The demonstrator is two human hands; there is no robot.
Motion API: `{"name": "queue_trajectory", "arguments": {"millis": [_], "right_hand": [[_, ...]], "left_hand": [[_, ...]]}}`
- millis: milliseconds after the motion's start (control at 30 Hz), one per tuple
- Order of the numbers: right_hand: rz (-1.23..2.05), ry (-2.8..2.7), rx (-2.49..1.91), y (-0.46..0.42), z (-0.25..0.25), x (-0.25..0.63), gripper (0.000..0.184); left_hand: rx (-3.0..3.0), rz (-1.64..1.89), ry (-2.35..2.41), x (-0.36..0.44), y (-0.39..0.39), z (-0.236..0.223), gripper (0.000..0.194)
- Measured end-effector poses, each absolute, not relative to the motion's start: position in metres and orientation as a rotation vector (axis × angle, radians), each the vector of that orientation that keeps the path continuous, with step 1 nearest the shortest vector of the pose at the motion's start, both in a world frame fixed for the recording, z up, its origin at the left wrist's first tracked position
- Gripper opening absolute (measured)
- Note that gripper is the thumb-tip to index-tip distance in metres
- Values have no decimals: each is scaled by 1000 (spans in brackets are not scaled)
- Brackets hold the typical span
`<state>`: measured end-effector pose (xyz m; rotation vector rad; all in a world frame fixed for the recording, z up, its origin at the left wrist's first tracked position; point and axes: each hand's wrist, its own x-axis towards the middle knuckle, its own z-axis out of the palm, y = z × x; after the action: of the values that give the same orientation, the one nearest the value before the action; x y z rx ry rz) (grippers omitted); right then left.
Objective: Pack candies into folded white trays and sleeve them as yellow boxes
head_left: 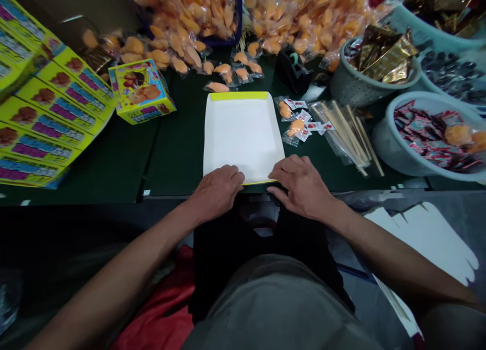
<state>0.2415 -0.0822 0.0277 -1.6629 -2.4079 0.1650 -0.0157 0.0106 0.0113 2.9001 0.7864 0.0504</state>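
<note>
**Two bare hands at the near edge of one white tray**

Curled over the tray's near edge with the left hand, thumb mostly hidden; cannot tell how firmly closed. Touching the same edge farther right with the right hand's fingertips, thumb parted slightly below, hand partly open. Lying flat on the counter, just beyond both hands: that tray, with one yellow strip along the far side.

Left of and beyond the left hand: one small box, standing apart from many stacked boxes.

Straight beyond the hands: one purple basket, heaped with too many bagged orange pieces to count, plus more spilling around.

Beyond the right hand: one tape dispenser, two bagged orange pieces beside the tray, at least five small white packets and at least six sticks, some bagged.

Farther right: four tubs, holding gold packets in two, dark packets in one, red packets with two orange pieces in one.

Below the right forearm: several white card sheets, overlapping.
</note>
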Motion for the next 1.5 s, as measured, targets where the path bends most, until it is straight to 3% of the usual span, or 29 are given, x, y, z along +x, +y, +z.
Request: {"name": "queue_trajectory", "arguments": {"millis": [300,633,1100,1300,1500], "right_hand": [[433,-2682,-1565,-47,29,220,8],[629,-2554,-1680,-43,31,213,9],[569,-2464,-1702,-53,16,202,23],[422,-2585,-1711,-60,29,215,14],[501,-2663,-1690,-49,30,222,9]], "left_hand": [[2933,99,838,-10,3,9,5],[2847,191,745,-15,9,-1,9],[2927,206,769,-32,8,-8,16],[2937,213,799,-34,8,-6,19],[2965,224,832,-32,4,-9,11]]}}
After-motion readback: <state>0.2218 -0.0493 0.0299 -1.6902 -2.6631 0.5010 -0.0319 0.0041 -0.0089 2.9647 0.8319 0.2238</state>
